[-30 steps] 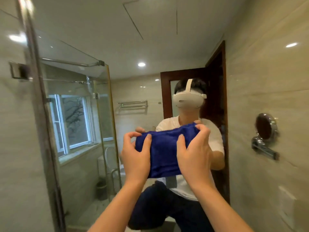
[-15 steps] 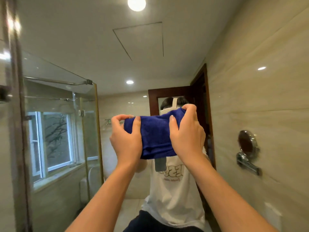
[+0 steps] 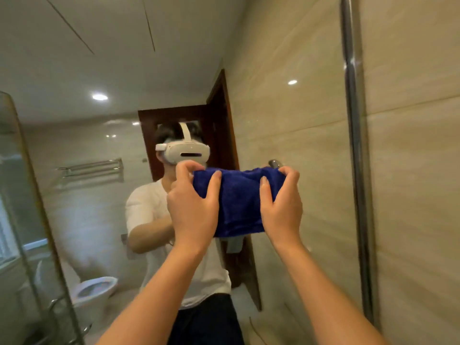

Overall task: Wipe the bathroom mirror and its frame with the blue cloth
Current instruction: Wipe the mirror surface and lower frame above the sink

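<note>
blue cloth (image 3: 240,200), far side seemingly hidden

Blue cloth (image 3: 239,202) spread flat on mirror (image 3: 286,108), left hand (image 3: 193,207) and right hand (image 3: 282,210) gripping its ends. Glass above cloth bare up to top edge. Right: open strip of glass, then metal frame (image 3: 353,155) bounds travel. Left: bare glass out to picture edge. Forearms fill space below.
</note>
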Demonstrator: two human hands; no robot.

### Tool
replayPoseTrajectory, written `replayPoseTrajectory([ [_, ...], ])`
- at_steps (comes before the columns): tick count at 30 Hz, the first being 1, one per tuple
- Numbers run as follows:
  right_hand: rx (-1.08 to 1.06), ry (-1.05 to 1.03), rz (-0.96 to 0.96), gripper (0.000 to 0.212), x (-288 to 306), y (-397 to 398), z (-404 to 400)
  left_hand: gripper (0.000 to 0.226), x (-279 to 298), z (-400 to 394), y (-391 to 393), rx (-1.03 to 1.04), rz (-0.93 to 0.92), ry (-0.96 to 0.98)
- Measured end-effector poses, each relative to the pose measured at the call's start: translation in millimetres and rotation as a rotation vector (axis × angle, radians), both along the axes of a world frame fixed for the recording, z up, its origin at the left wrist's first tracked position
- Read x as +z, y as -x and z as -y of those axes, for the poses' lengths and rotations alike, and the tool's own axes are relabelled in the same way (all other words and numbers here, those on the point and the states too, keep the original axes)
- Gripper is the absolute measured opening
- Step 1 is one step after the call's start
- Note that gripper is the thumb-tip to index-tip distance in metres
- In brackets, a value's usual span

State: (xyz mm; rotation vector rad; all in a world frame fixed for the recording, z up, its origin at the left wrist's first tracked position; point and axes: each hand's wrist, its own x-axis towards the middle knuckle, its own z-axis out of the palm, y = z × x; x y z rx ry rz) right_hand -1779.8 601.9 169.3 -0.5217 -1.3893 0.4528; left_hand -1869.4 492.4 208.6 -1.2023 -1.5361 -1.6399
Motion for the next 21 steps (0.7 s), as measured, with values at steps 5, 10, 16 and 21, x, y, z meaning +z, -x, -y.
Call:
replayPoseTrajectory([
  [5,0.05,0.184,-0.01,0.022,-91.6,-35.3,-21.1,0.027,-78.1,-29.7,-32.8,-0.056,-0.006,0.15],
  [10,0.041,0.235,0.052,0.022,-116.7,-56.8,-42.6,0.026,-104.6,-48.4,-54.9,-0.062,-0.006,0.175],
  [16,0.08,0.274,-0.003,0.022,-121.0,-83.4,-70.9,0.031,-106.4,-76.6,-75.6,-0.134,-0.055,0.248],
  [21,0.057,0.329,-0.068,0.02,-175.6,-102.0,-90.5,0.037,-150.3,-98.1,-88.4,-0.23,-0.087,0.382],
])
